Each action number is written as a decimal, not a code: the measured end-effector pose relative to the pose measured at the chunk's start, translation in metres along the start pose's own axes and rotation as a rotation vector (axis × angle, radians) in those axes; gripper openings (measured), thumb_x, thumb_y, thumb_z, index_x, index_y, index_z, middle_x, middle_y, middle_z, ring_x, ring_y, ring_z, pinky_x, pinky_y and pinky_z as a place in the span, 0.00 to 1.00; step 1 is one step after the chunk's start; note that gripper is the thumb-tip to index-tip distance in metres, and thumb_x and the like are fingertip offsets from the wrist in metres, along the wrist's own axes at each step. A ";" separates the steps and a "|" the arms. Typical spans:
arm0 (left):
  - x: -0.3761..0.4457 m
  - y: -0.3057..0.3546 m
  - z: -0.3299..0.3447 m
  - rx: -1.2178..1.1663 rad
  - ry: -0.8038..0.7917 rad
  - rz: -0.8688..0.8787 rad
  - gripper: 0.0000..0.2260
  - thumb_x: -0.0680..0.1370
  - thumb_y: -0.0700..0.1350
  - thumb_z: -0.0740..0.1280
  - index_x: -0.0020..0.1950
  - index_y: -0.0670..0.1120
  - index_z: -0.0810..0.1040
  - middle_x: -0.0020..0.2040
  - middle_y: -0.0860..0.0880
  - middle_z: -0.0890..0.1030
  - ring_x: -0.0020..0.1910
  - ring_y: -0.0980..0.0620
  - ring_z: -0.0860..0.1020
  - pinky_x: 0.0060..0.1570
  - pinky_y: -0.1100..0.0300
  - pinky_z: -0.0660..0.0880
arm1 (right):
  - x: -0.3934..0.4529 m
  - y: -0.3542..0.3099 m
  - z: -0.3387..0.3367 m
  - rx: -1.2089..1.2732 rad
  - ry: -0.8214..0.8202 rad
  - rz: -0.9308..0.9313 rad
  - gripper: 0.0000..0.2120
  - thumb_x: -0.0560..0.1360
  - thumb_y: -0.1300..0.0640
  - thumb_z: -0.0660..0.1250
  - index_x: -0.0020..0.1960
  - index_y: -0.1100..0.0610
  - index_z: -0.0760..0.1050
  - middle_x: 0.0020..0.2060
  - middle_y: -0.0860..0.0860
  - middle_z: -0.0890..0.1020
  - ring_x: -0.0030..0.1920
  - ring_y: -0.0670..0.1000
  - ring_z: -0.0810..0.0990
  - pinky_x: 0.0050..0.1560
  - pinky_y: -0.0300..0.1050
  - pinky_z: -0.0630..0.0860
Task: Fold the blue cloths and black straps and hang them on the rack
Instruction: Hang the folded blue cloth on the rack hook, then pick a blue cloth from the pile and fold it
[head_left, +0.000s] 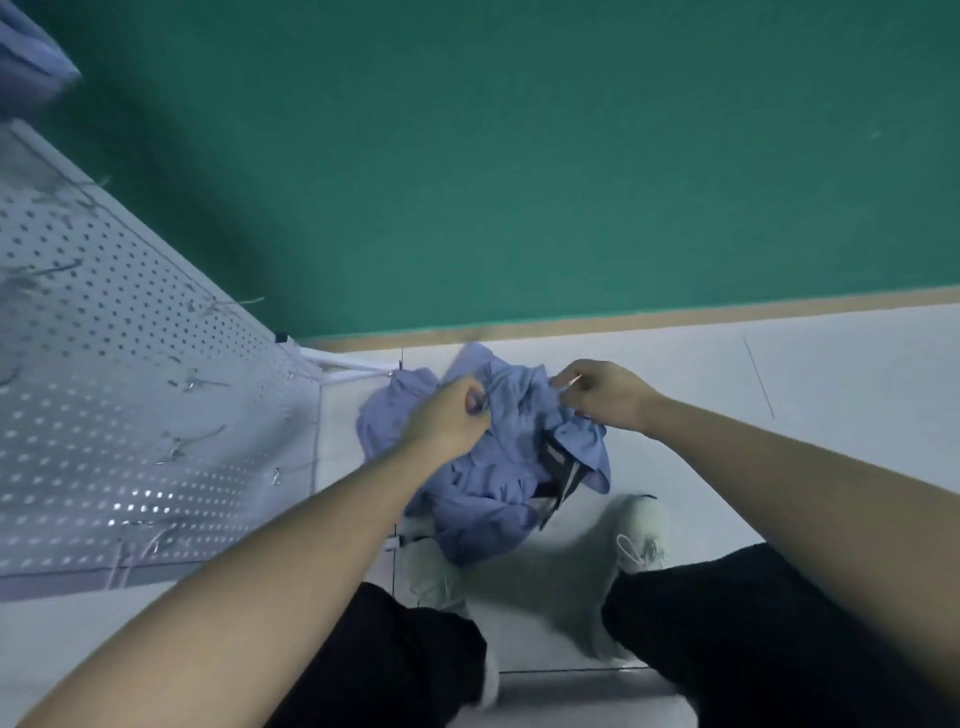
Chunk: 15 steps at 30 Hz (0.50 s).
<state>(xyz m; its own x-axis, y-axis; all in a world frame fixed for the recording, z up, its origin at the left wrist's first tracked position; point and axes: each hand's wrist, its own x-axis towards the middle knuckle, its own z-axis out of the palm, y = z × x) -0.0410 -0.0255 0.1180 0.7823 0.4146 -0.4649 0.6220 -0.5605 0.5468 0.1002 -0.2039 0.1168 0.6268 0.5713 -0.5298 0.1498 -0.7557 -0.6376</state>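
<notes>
A crumpled pile of blue cloths (483, 478) lies on the pale floor in front of my feet. A black strap with grey bands (563, 470) pokes out of the pile's right side. My left hand (449, 418) grips a bunch of blue cloth at the pile's top left. My right hand (602, 395) pinches the cloth's upper edge on the right. A white pegboard rack (104, 405) with metal hooks stands to the left. Another blue cloth (31, 57) hangs at the rack's top left corner.
A green wall (519, 156) with a tan baseboard (623, 319) runs behind the pile. My legs in black trousers and my pale shoes (641, 535) stand just below the cloths. The rack's white base frame (348, 366) touches the pile's left edge.
</notes>
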 end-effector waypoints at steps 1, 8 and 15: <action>0.014 -0.009 0.010 -0.025 -0.022 -0.029 0.11 0.80 0.44 0.66 0.62 0.45 0.75 0.56 0.48 0.79 0.56 0.46 0.78 0.57 0.53 0.74 | 0.015 0.009 0.007 -0.007 -0.009 0.018 0.08 0.77 0.60 0.64 0.48 0.48 0.77 0.36 0.46 0.79 0.38 0.53 0.77 0.38 0.42 0.74; 0.093 -0.067 0.077 -0.227 -0.117 -0.250 0.14 0.80 0.46 0.67 0.64 0.48 0.71 0.54 0.48 0.79 0.47 0.48 0.78 0.40 0.63 0.74 | 0.102 0.054 0.052 -0.222 -0.202 0.061 0.11 0.78 0.55 0.63 0.60 0.46 0.73 0.57 0.50 0.75 0.52 0.53 0.78 0.47 0.38 0.69; 0.153 -0.103 0.120 -0.228 -0.125 -0.349 0.13 0.78 0.51 0.69 0.58 0.46 0.76 0.46 0.49 0.79 0.34 0.54 0.74 0.30 0.62 0.70 | 0.157 0.079 0.115 -0.270 -0.264 0.029 0.15 0.80 0.50 0.67 0.63 0.53 0.69 0.52 0.50 0.75 0.54 0.53 0.75 0.45 0.38 0.71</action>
<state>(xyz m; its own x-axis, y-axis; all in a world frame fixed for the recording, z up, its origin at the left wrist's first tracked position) 0.0104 0.0100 -0.0929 0.5226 0.4528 -0.7224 0.8509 -0.2238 0.4752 0.1222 -0.1369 -0.0812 0.4204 0.5844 -0.6941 0.3526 -0.8101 -0.4685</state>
